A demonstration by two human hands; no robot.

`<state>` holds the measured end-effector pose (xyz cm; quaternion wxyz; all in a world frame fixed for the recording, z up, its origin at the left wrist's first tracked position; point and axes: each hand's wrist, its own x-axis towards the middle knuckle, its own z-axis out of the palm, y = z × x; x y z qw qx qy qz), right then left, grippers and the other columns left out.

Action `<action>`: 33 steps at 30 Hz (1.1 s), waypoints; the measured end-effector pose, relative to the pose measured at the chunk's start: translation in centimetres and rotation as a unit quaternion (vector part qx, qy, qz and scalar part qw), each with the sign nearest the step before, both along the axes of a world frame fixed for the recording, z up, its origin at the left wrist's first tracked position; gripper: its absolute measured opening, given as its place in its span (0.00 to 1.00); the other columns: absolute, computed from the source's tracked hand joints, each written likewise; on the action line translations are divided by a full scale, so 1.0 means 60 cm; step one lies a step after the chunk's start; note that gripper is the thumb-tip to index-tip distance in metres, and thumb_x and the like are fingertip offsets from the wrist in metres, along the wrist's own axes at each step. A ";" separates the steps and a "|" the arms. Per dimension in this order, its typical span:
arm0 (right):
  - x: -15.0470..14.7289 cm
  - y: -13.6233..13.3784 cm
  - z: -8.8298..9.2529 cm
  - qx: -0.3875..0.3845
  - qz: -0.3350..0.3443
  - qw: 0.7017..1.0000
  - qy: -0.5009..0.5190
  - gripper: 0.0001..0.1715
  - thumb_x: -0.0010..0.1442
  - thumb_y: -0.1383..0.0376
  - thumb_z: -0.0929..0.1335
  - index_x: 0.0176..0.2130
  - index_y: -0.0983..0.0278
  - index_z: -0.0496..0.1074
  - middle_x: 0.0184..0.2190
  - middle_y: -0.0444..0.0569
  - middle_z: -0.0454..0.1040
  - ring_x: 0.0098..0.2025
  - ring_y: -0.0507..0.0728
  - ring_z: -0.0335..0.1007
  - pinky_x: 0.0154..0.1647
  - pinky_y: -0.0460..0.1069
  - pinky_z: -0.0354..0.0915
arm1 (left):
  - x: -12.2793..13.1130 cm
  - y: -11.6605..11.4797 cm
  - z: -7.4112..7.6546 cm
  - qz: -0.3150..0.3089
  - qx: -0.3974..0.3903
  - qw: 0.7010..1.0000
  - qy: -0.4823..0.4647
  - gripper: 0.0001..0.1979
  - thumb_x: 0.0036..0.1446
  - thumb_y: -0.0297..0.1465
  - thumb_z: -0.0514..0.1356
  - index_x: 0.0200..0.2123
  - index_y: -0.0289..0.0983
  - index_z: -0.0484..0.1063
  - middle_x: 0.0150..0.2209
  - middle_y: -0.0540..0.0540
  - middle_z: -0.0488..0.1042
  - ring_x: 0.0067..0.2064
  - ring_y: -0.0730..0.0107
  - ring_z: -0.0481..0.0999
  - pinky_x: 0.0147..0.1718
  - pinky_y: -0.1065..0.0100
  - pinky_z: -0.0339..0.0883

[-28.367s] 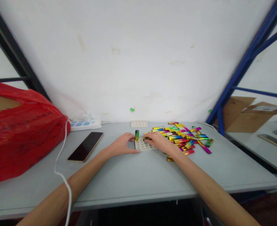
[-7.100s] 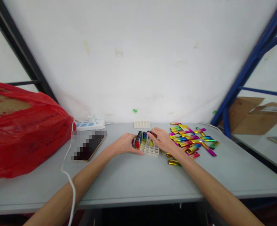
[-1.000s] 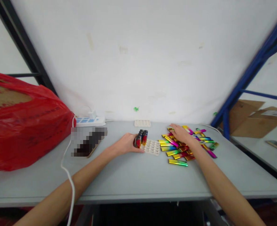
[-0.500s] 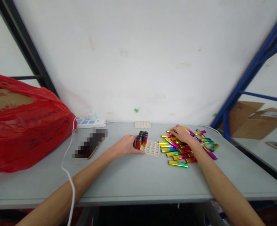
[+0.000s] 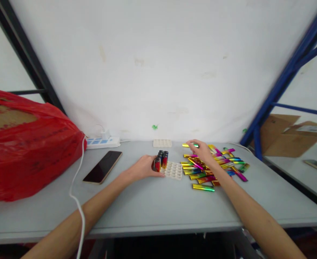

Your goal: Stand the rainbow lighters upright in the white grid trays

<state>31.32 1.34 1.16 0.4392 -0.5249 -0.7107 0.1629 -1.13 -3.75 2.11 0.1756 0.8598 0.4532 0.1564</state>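
Observation:
A pale tray with rows of holes lies mid-table. Several black-topped, red-and-yellow lighters stand upright at its left end. My left hand curves around that end, thumb at the front edge and fingers behind the lighters; the exact contact is partly hidden. In my right hand, pinched above the back of the pile, is a shiny yellow-and-green lighter, lying roughly level. Below it spreads a loose pile of metallic, multicoloured lighters, with a separate yellow-green one at the front.
A second pale tray sits by the wall. On the left are a phone, a power strip, a red plastic bag and a white cable hanging across my left forearm. A blue frame and cardboard boxes stand right.
My right hand has risen from the pile and moved slightly left and back, now with a yellow-green lighter in its fingers. My left hand has stayed at the tray.

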 end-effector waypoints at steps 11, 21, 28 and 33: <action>-0.100 -0.062 0.010 -0.092 0.173 0.969 0.149 0.32 0.66 0.34 0.64 0.36 0.59 0.64 0.28 0.41 0.70 0.30 0.54 0.68 0.37 0.51 0.66 | -0.002 0.002 -0.002 -0.012 -0.004 1.000 -0.017 0.30 0.48 0.54 0.73 0.43 0.37 0.77 0.33 0.48 0.81 0.33 0.61 0.77 0.32 0.68 0.61; -0.146 -0.091 0.012 -0.262 0.217 0.892 0.297 0.38 0.60 0.28 0.63 0.28 0.58 0.59 0.21 0.34 0.46 0.20 0.49 0.38 0.21 0.46 0.41 | 0.001 -0.001 0.001 -0.004 -0.011 1.000 -0.007 0.30 0.48 0.54 0.73 0.44 0.36 0.78 0.35 0.45 0.83 0.35 0.57 0.79 0.33 0.67 0.63; -0.150 -0.094 0.004 -0.258 0.116 0.918 0.279 0.29 0.65 0.43 0.61 0.22 0.56 0.54 0.16 0.37 0.48 0.19 0.49 0.36 0.20 0.47 0.39 | 0.000 0.000 0.001 -0.007 -0.009 1.000 -0.011 0.28 0.49 0.51 0.74 0.44 0.36 0.78 0.38 0.44 0.83 0.36 0.56 0.80 0.34 0.67 0.63; -0.147 -0.091 0.001 -0.240 0.119 0.925 0.268 0.29 0.66 0.42 0.60 0.22 0.57 0.55 0.16 0.37 0.48 0.18 0.49 0.38 0.19 0.47 0.40 | -0.001 0.000 0.001 0.000 -0.004 1.000 -0.006 0.30 0.47 0.54 0.74 0.44 0.37 0.78 0.36 0.46 0.83 0.35 0.57 0.79 0.33 0.67 0.63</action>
